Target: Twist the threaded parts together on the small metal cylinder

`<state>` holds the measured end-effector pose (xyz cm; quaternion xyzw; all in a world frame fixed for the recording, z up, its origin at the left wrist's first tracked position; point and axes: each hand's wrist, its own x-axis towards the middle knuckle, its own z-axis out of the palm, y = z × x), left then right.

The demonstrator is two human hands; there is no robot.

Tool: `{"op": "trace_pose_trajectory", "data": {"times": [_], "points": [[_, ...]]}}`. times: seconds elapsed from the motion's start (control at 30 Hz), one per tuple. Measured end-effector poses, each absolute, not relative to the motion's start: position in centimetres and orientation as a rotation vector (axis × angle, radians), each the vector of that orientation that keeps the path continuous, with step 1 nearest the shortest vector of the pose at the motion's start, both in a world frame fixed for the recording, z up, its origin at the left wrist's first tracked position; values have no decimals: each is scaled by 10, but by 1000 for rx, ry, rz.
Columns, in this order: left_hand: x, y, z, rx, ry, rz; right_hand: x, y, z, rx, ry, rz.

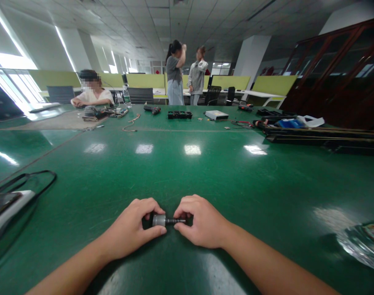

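On the green table directly before me lies a small grey metal cylinder (pixel 159 220) with a thin dark shaft (pixel 171 221) sticking out to the right. The shaft looks ridged or coiled near its end; I cannot tell the exact kind of part. My left hand (pixel 142 223) grips the cylinder between thumb and fingers from the left side. From the right, my right hand (pixel 200 223) is curled round the end of the shaft, with thumb and forefinger on either side of it. The two hands are a short gap apart, low over the table.
Far across the green table (pixel 162 172) are a cordless drill (pixel 152 110), a black tray-like part (pixel 180 115), and a white box (pixel 216 115). Dark long strips (pixel 312 135) lie right. A power strip (pixel 11 213) is left, a clear bottle (pixel 363 243) right. Several people are beyond.
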<state>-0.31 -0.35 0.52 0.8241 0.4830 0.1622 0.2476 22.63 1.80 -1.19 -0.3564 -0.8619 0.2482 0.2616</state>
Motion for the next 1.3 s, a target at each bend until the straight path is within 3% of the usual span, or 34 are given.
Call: {"op": "trace_pose_trajectory", "data": {"times": [0.47,0.7,1.3], "points": [[-3,-6,10,2211,1333,437,241,29,-11,-955,-2367,677],[-4,-5,9,2202,1334,438,251,41,-13,-1153,-2222,647],[-4,-5,7,2198,1335,429,241,30,-14,-971,-2348,685]]}}
